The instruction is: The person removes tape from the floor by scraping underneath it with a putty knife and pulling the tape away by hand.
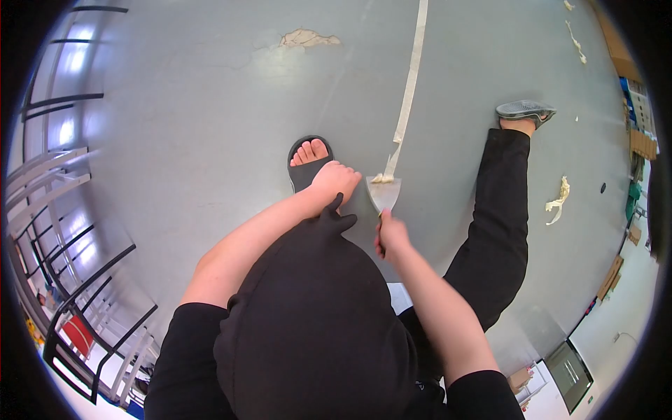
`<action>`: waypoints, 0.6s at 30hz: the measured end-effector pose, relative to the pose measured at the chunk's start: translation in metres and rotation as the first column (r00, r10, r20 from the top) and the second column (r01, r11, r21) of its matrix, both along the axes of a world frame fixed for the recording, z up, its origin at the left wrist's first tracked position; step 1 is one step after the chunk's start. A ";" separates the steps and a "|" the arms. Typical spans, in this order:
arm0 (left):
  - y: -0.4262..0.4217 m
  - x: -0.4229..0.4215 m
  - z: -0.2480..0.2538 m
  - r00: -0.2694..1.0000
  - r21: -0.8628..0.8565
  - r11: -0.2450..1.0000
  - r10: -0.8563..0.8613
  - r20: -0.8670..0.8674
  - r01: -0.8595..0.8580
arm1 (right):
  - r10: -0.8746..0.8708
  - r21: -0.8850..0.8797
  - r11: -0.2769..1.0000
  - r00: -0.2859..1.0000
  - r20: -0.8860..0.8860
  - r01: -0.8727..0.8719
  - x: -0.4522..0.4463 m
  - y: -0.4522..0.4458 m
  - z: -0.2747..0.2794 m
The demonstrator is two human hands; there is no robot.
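A scraper (384, 195) with a wide metal blade is in my right hand (393, 236), its fingers wrapped round the handle. The blade lies at the near end of a strip of pale tape (410, 84) on the grey floor, and crumpled pale bits (382, 179) sit on the blade's edge. My left hand (337, 183) is closed beside my sandalled foot (309, 154), left of the blade; whether it holds anything is hidden.
Peeled scraps (559, 201) lie on the floor to the right, near my other foot (525, 110). A bare patch (308, 38) shows in the grey floor (210, 126). Metal frames (91, 280) stand at the left; boxes (642, 144) line the right wall.
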State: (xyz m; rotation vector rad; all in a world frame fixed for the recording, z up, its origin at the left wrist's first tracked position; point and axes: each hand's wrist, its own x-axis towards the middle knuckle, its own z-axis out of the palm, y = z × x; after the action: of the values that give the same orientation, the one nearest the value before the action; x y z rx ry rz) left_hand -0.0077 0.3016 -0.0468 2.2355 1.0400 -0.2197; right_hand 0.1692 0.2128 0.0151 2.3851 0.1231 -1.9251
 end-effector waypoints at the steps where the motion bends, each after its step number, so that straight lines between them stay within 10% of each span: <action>1: 0.000 -0.001 0.000 1.000 0.007 1.000 0.007 0.005 -0.007 | -0.018 -0.060 0.998 1.000 0.003 0.019 0.002 0.018 0.002; 18: 0.002 0.000 0.005 1.000 0.002 1.000 -0.011 -0.021 0.011 | -0.028 0.050 0.998 1.000 0.007 0.027 -0.004 0.013 0.015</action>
State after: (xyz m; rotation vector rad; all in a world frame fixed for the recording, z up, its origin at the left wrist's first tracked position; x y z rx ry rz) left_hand -0.0081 0.3034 -0.0420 2.2452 1.0397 -0.2468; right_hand 0.1650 0.2254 0.0303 2.4377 0.1401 -1.9474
